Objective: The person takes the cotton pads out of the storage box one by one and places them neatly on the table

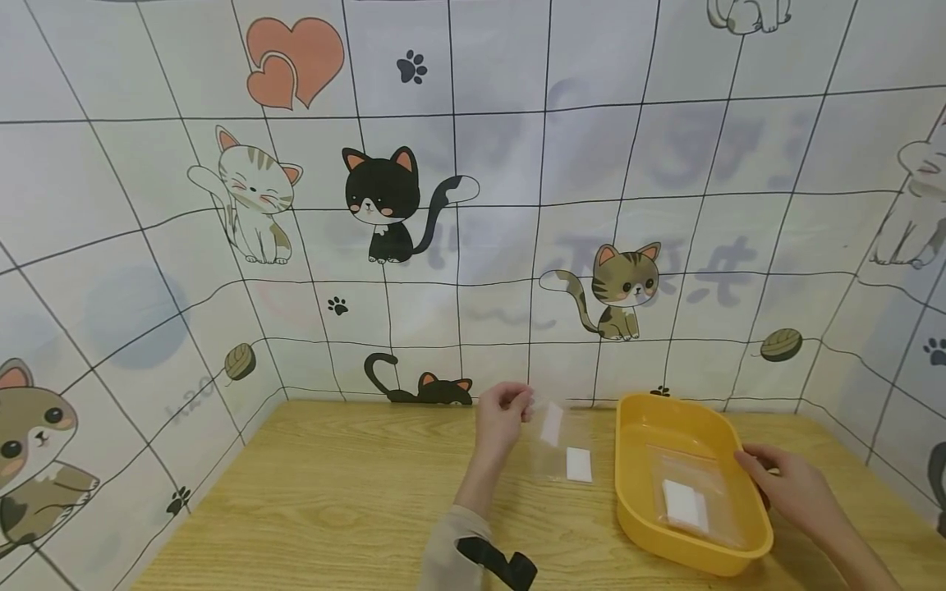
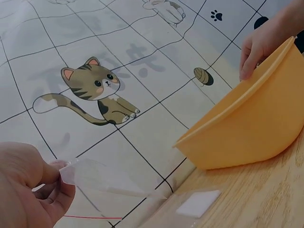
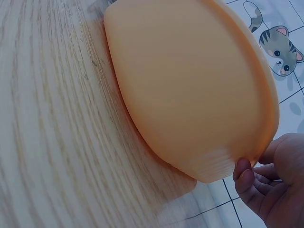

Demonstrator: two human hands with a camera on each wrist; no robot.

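Observation:
My left hand pinches the upper corner of a clear plastic bag between thumb and fingers. In the head view, a white rectangular piece shows at the bag's lower part, with a paler white strip above it. The bag's lower end is close to the tabletop. To its right is a yellow plastic basin, with another clear bag holding white pieces inside it. My right hand grips the basin's right rim, thumb inside and fingers against the outer wall.
A wood-grain table lies under everything. Behind it hangs a white gridded sheet printed with cats, paws and hearts, meeting the table's back edge. A black strap circles my left sleeve.

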